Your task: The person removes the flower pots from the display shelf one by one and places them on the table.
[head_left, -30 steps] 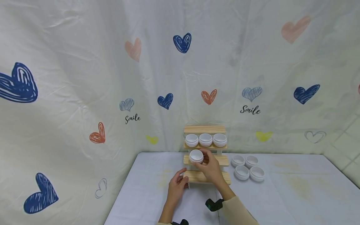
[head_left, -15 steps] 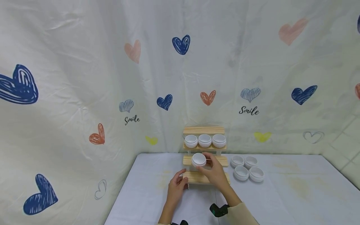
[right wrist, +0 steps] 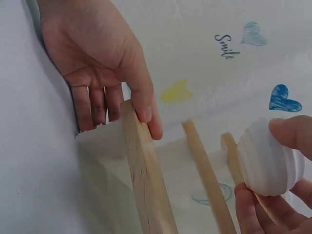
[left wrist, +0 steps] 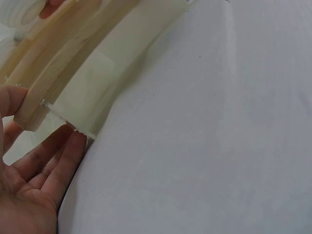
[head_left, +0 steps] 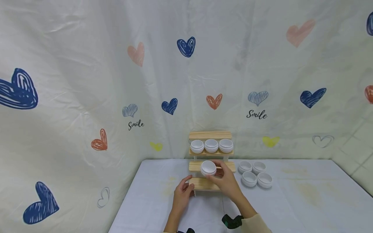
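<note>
Left hand: we find it gripping the left end of the wooden rack's lowest step, thumb on top.
Right hand: pinches a white jar just above the middle step.
Risk: jar may slip off the narrow step (rack seems light; could tip).
Writing: backdrop reads "Smile" twice.
</note>
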Available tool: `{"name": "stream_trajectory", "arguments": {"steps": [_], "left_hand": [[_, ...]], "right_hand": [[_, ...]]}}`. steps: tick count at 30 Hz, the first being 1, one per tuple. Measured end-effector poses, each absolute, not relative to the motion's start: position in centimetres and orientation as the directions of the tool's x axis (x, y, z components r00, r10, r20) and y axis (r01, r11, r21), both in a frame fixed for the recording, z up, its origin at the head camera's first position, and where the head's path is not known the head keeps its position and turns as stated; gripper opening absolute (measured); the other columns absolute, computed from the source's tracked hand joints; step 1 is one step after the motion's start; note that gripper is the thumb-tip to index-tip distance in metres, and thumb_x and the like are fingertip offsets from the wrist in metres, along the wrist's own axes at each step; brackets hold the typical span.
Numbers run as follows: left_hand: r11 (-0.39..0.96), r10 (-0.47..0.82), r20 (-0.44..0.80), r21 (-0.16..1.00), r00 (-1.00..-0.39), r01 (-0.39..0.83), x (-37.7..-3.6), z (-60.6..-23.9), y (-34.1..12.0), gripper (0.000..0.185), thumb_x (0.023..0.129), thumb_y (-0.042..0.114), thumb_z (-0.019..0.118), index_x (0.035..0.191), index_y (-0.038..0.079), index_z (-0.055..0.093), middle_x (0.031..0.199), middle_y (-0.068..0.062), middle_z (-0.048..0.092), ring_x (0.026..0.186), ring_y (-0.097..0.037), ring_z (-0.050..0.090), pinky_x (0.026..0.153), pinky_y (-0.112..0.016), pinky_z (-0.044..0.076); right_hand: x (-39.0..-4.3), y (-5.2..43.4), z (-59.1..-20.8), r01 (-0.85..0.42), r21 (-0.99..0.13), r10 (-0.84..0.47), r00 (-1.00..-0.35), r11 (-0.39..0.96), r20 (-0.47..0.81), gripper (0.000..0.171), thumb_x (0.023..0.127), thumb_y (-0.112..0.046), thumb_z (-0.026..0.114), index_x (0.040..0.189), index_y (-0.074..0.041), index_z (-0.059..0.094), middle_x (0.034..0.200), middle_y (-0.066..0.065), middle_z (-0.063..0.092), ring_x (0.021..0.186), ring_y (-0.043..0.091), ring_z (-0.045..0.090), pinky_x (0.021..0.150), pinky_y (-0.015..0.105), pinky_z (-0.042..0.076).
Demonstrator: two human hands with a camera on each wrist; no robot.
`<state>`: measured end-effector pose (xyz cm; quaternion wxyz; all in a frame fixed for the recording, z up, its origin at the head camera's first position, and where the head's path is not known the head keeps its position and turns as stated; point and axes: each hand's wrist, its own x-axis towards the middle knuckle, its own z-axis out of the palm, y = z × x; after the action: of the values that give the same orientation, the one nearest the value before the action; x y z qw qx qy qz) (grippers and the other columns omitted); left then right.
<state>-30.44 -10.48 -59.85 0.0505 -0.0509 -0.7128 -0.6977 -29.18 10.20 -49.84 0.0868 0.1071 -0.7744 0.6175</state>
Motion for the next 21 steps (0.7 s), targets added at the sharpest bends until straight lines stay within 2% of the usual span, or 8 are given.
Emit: {"name": "stream_trajectory", "arguments": {"steps": [4,11,15,21], "left_hand": [[0.015,0.005,0.142,0.99,-0.99,0.142,-30.4,-59.9,-10.4,0.043,0.1,0.015,0.065,0.142,0.01,0.059,0.109,-0.017,0.074,0.092,-0.026,0.074,0.078,-0.037,0.064],[0.012,0.001,0.151,0.988,-0.988,0.151,-30.4,-59.8,-10.4,0.042,0.099,0.015,0.065,0.141,0.01,0.06,0.11,-0.018,0.074,0.091,-0.019,0.074,0.076,-0.033,0.063],[0.005,0.001,0.153,0.988,-0.988,0.153,-30.3,-59.7,-10.3,0.041,0.099,0.015,0.066,0.14,0.011,0.061,0.109,-0.018,0.074,0.09,-0.021,0.074,0.076,-0.032,0.063],[0.011,0.0,0.153,0.988,-0.988,0.152,-30.3,-59.6,-10.4,0.041,0.099,0.016,0.067,0.139,0.013,0.062,0.108,-0.017,0.074,0.09,-0.025,0.074,0.077,-0.032,0.063]], "right_hand": [[-28.7,10.9,-49.7,-0.276,-0.941,-0.067,-0.961,0.197,0.268,0.065,0.083,-0.018,0.086,0.14,-0.012,0.055,0.134,0.012,0.061,0.118,0.027,0.064,0.095,0.024,0.056],[-27.8,12.4,-49.5,-0.261,-0.944,-0.078,-0.965,0.201,0.25,0.067,0.083,-0.015,0.086,0.142,-0.013,0.053,0.136,0.013,0.059,0.12,0.027,0.062,0.094,0.021,0.055],[-27.2,13.3,-49.6,-0.255,-0.947,-0.069,-0.967,0.195,0.246,0.069,0.083,-0.012,0.085,0.142,-0.01,0.052,0.136,0.014,0.058,0.119,0.027,0.062,0.092,0.017,0.054],[-26.6,14.5,-50.4,-0.285,-0.934,-0.061,-0.958,0.217,0.279,0.067,0.082,-0.012,0.086,0.14,-0.004,0.053,0.133,0.016,0.059,0.113,0.018,0.063,0.092,0.016,0.055]]}}
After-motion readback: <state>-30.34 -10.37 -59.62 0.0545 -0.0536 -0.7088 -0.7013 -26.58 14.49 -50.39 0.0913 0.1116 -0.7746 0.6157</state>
